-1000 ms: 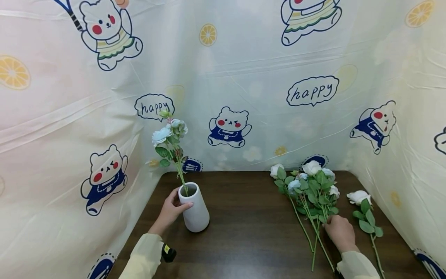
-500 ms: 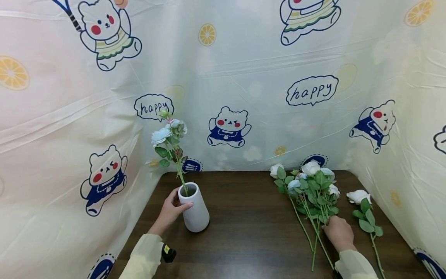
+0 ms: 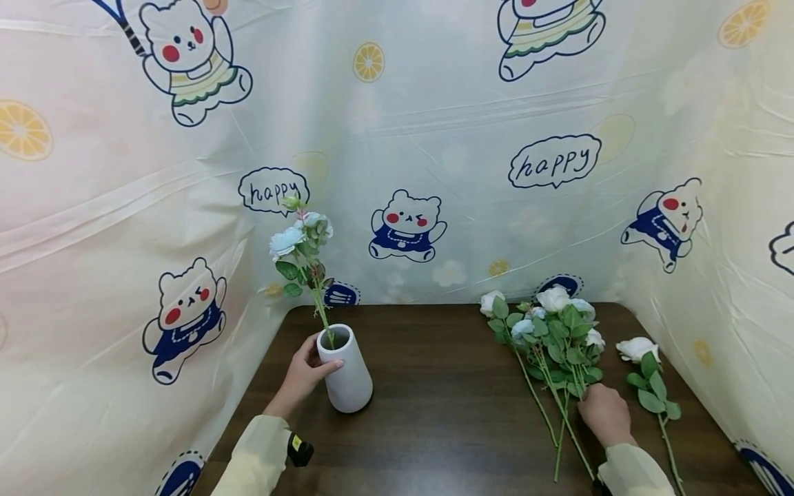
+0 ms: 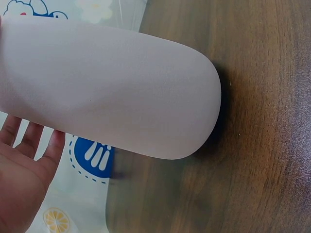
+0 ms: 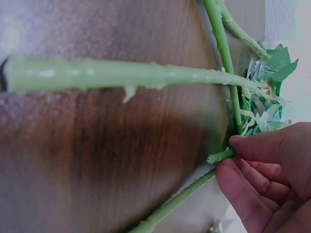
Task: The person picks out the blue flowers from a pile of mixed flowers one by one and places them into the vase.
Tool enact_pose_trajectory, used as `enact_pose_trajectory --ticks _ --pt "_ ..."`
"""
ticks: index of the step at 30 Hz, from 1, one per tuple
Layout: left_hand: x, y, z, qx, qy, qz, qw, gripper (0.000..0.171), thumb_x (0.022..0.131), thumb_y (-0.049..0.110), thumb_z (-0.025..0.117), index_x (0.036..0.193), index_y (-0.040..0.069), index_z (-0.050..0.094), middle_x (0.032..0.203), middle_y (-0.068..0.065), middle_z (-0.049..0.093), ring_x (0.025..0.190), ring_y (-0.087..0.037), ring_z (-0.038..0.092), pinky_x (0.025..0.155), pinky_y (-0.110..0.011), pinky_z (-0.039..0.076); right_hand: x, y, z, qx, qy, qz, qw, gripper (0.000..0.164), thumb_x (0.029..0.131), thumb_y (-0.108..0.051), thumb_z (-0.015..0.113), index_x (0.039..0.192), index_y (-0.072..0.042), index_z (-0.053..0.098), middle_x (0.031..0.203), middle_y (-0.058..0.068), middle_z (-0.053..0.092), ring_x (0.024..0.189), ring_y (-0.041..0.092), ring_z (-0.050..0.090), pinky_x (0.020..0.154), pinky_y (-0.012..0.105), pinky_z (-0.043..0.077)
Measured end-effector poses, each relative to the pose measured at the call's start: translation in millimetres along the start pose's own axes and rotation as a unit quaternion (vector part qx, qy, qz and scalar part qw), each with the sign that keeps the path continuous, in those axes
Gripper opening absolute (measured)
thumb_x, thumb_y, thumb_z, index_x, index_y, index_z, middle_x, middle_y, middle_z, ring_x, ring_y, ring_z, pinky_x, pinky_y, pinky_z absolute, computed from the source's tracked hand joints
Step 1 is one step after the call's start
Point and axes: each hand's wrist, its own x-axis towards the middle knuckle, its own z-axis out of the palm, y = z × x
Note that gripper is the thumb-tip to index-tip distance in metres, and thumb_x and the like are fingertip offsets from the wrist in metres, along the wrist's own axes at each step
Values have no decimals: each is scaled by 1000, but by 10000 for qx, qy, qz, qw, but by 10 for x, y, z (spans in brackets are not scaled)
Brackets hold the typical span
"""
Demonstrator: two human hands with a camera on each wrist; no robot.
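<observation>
My left hand (image 3: 305,375) grips the upper part of a white vase (image 3: 351,382), thumb across its front. In the left wrist view, the vase (image 4: 116,87) stands on the table with fingers (image 4: 34,141) along its side. Pale blue artificial roses (image 3: 287,242) lean left out of the vase mouth. On the right, my right hand (image 3: 604,415) is at a pile of white and pale blue roses (image 3: 561,337). The right wrist view shows that hand (image 5: 272,177) pinching a green flower stem (image 5: 221,156) near its cut end; which bloom it belongs to is hidden.
A single white rose (image 3: 639,350) lies apart, right of my right hand. Several loose stems (image 3: 548,413) point toward the table's front. The dark wooden table (image 3: 434,386) is backed by a printed curtain (image 3: 409,138) on three sides.
</observation>
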Motion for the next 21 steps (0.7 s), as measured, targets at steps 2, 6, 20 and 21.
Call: enact_pose_trajectory --ticks 2,6,20,21 --pt "-4 22 -4 -44 -15 -40 10000 74 82 24 80 143 8 41 138 -17 48 123 -32 48 103 -47 40 -15 1 -11 26 85 -97 9999 46 84 -2 60 51 -19 32 50 -6 22 45 13 25 46 31 28" --pt "-48 142 -12 -119 -128 -60 9998 74 83 19 79 143 4 39 138 -20 47 124 -34 47 104 -48 39 -40 1 -43 41 224 -256 9994 45 84 2 56 53 -20 29 53 -6 18 49 13 18 47 30 25" --pt "-161 376 -11 -124 -201 -123 9996 73 83 17 79 142 1 39 137 -22 47 123 -35 47 104 -47 39 -69 5 -228 138 934 -491 9943 41 88 2 54 60 -17 31 52 -5 22 47 14 24 46 30 22" --pt "-158 369 -12 -122 -199 -126 9996 73 83 17 79 142 1 39 137 -22 47 123 -35 48 104 -47 39 -66 20 -248 141 957 -477 9942 42 89 1 55 61 -17 31 52 -5 24 46 14 27 45 30 23"
